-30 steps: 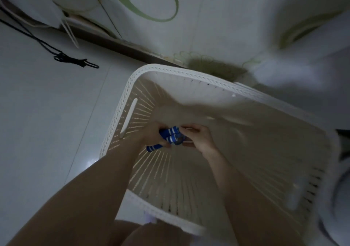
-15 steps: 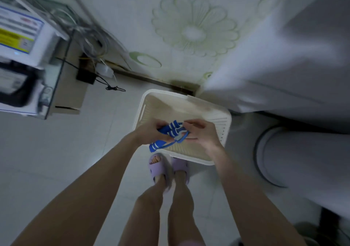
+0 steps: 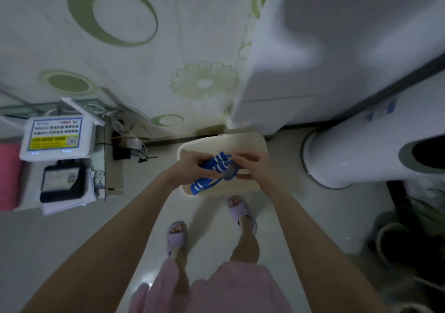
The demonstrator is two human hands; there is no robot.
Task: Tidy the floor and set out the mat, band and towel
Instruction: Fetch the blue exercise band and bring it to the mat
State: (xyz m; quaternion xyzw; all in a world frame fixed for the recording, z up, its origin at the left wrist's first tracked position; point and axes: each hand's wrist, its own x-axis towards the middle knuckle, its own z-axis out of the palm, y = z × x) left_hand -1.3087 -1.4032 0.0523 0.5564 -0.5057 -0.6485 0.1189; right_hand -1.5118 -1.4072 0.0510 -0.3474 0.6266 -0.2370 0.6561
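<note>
I hold a bundled blue band with white stripes (image 3: pixel 213 171) in both hands, above a white slatted basket (image 3: pixel 250 139) that stands on the floor by the wall. My left hand (image 3: pixel 190 166) grips the band's left side. My right hand (image 3: pixel 250 165) pinches its right side, where a grey loop hangs. One striped end dangles down toward the basket's front rim. No mat or towel shows in view.
A low glass stand at the left holds a white router (image 3: pixel 56 135), a black device (image 3: pixel 62 186) and papers. Cables (image 3: pixel 134 153) lie by the wall. A white cylindrical appliance (image 3: pixel 361 158) stands at the right, shoes (image 3: pixel 395 240) beyond it. My slippered feet (image 3: pixel 177 236) stand on pale tiles.
I have straightened up from the basket, lifting the band out with both hands. The view has pulled back, the basket now looks small and far below.
</note>
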